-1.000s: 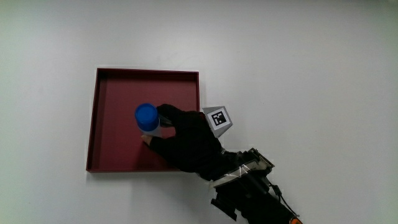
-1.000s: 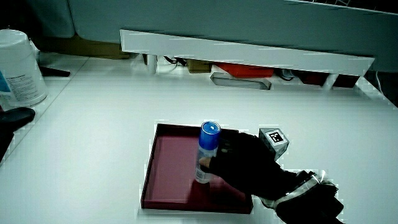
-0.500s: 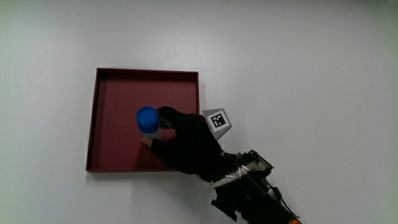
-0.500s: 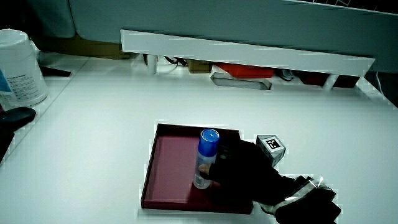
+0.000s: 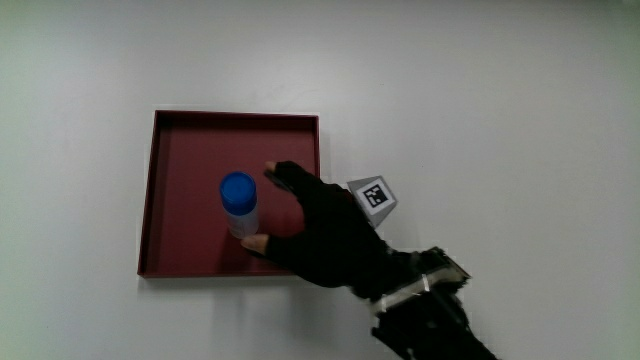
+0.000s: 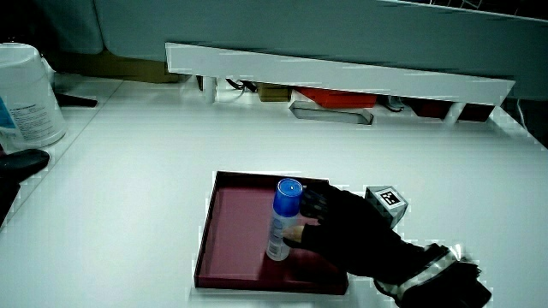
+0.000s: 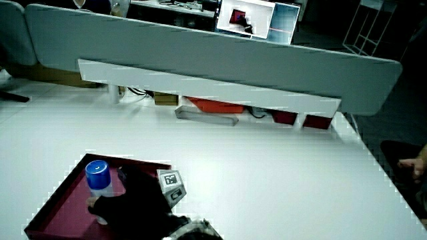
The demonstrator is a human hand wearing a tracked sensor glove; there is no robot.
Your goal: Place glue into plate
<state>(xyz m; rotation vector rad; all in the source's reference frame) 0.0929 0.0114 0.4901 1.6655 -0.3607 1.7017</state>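
The glue stick (image 5: 240, 205), pale with a blue cap, stands upright in the dark red square plate (image 5: 190, 150), in the half nearer to the person. The hand (image 5: 268, 208) lies beside the glue over the plate's edge, fingers spread around it and holding nothing; the thumb tip sits close to the glue's base. In both side views the glue (image 6: 281, 221) (image 7: 100, 179) stands on the plate (image 6: 233, 235) (image 7: 59, 208) with the hand (image 6: 310, 221) (image 7: 123, 193) next to it. The patterned cube (image 5: 373, 194) rides on the hand's back.
A white cylindrical container (image 6: 26, 94) and a dark object (image 6: 21, 161) sit at the table's edge in a side view. The low white partition (image 6: 342, 73) (image 7: 200, 87) runs along the table, with red and grey items under it.
The fingers have let go of the glue and spread apart; the hand has drawn back a little from it. The glue stays upright in the plate.
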